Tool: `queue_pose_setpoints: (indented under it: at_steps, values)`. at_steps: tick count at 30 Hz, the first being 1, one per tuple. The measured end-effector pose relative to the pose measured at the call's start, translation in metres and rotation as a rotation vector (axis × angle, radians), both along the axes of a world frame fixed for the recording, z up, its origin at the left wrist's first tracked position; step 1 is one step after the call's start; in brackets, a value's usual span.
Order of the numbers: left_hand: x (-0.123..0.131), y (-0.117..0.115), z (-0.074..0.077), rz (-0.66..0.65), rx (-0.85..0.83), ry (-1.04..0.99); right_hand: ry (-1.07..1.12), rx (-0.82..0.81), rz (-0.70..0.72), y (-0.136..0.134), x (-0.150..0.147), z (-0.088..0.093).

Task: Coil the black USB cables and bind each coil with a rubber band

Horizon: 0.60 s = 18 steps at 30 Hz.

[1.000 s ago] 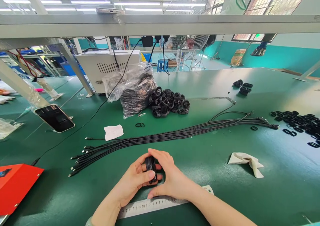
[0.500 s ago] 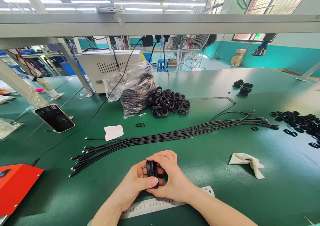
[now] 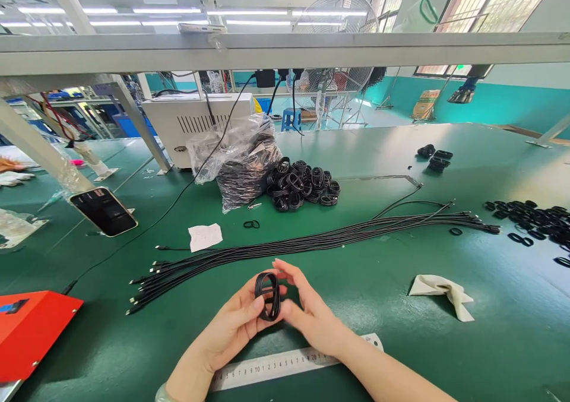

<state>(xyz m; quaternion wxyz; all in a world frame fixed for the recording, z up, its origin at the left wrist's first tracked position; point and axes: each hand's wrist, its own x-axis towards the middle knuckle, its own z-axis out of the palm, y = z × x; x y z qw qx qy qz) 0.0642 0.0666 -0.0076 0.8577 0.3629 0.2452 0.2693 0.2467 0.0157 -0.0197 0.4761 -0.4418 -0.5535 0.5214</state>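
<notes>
A small coil of black cable (image 3: 268, 296) stands on edge in my left hand (image 3: 234, 325), pinched between thumb and fingers. My right hand (image 3: 312, 317) is next to the coil on its right side, with the fingers loosely apart and holding nothing. Below both hands, a steel ruler (image 3: 285, 363) lies on the green bench top (image 3: 378, 307). A long bundle of black cables (image 3: 312, 241) stretches across the bench beyond my hands. Its plug ends fan out at the left.
A heap of coiled black cables (image 3: 303, 185) sits beside a clear plastic bag of cables (image 3: 240, 167). More coils (image 3: 529, 221) lie at the right, near a crumpled cloth (image 3: 443, 295). A red box (image 3: 31, 331) is at the left, and a phone (image 3: 104, 211) rests at the bench's left.
My right hand has drawn back from the coil and no longer covers it. The coil's open loop now shows in my left hand. The view has shifted slightly.
</notes>
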Motion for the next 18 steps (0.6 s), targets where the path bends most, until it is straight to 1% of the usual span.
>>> queue_pose_setpoints:
  at_steps: [3, 4, 5, 8, 11, 13, 15, 18]
  values:
    - [-0.003, 0.002, 0.002, -0.021, -0.039, -0.028, 0.128, -0.098, -0.133, 0.005, 0.001, 0.001]
    - [-0.004, 0.002, 0.002, -0.025, -0.04, -0.017, 0.163, -0.135, -0.152, 0.006, 0.0, 0.001]
    - [-0.004, 0.002, 0.001, -0.026, -0.037, 0.001, 0.201, -0.171, -0.145, 0.008, 0.0, 0.002]
    - [-0.001, 0.0, 0.0, -0.021, 0.002, 0.087, 0.333, -0.268, -0.049, 0.008, -0.002, 0.003]
    - [0.005, -0.003, 0.0, 0.027, 0.13, 0.205, 0.416, -0.336, -0.027, 0.008, -0.004, 0.003]
    - [0.009, -0.006, -0.001, 0.076, 0.246, 0.273, 0.439, -0.365, -0.036, 0.008, -0.004, 0.002]
    - [0.012, -0.008, -0.001, 0.103, 0.322, 0.336, 0.435, -0.383, -0.049, 0.008, -0.003, 0.001]
    - [0.015, -0.011, -0.003, 0.095, 0.348, 0.416, 0.391, -0.423, -0.04, 0.009, -0.001, 0.003]
